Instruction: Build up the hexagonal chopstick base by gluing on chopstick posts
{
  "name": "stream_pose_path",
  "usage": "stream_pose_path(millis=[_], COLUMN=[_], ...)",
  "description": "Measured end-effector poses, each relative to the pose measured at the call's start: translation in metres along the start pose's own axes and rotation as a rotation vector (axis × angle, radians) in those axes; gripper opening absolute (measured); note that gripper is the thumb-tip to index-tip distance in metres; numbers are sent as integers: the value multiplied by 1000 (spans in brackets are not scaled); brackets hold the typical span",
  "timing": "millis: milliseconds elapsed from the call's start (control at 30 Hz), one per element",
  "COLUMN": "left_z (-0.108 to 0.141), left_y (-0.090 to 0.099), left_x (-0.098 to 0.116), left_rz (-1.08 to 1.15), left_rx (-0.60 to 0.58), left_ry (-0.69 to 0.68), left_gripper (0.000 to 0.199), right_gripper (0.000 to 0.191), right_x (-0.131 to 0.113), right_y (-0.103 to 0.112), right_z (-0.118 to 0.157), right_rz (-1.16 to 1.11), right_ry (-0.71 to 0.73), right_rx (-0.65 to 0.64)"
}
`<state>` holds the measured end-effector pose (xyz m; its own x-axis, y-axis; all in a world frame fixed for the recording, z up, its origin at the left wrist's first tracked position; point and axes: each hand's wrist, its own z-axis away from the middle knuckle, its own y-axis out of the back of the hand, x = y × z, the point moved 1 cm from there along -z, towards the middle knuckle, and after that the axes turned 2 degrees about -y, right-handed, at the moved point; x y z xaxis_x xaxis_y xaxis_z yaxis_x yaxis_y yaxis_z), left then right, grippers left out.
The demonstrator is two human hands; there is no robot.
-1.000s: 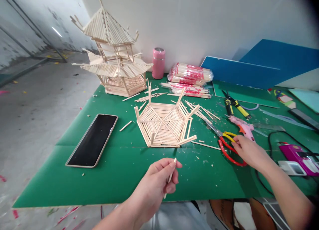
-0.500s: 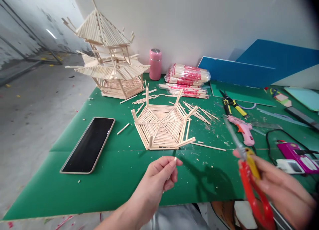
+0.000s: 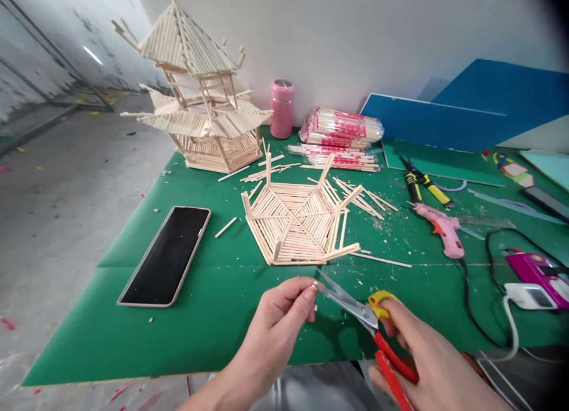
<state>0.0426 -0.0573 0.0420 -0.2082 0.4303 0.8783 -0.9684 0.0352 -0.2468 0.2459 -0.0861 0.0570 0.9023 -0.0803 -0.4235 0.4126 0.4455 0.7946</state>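
Observation:
Between the thumb and fingers of my left hand point(image 3: 282, 319) is a thin wooden stick point(image 3: 315, 284); only its pale tip shows. My right hand point(image 3: 422, 346) grips scissors point(image 3: 362, 311) with red and yellow handles. Their blades are parted and reach the stick's tip by my left fingertips. Just beyond the hands lies a hexagonal stick base point(image 3: 291, 221) with short posts rising at its corners. Loose sticks point(image 3: 360, 197) lie to its right and behind it.
A stick pagoda point(image 3: 200, 114) stands at the back left beside a pink flask point(image 3: 282, 110). Bagged sticks point(image 3: 340, 132) lie at the wall. A phone point(image 3: 165, 257) is on the left. Pliers point(image 3: 424, 182), a pink glue gun point(image 3: 440, 227) and its cord are on the right.
My right hand has brought the scissors left and inward, so the blades now meet the stick tip. My left hand stays nearly in place. The view has shifted slightly.

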Motion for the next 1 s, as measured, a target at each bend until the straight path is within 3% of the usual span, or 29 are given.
stream_pose_path(millis=[300,733,867,1000], left_z=[-1,-3,-4,-4], left_y=[6,9,10,12], left_x=[-8,-10,-10,-9], left_rz=[-229,-282,-297,-313], left_rx=[-94,-117,-121,-123], left_ry=[-154,-204,-212,-224], left_gripper=[21,16,15,17], right_gripper=[44,39,38,32], right_x=[-12,-20,-24,-27], right_y=[2,-1,0,-1], right_z=[-6,-7,-7,-7], right_rz=[-18,-69,-86,-54], right_ry=[7,-17,-25,-33], right_rx=[-118,-34,-83,-7])
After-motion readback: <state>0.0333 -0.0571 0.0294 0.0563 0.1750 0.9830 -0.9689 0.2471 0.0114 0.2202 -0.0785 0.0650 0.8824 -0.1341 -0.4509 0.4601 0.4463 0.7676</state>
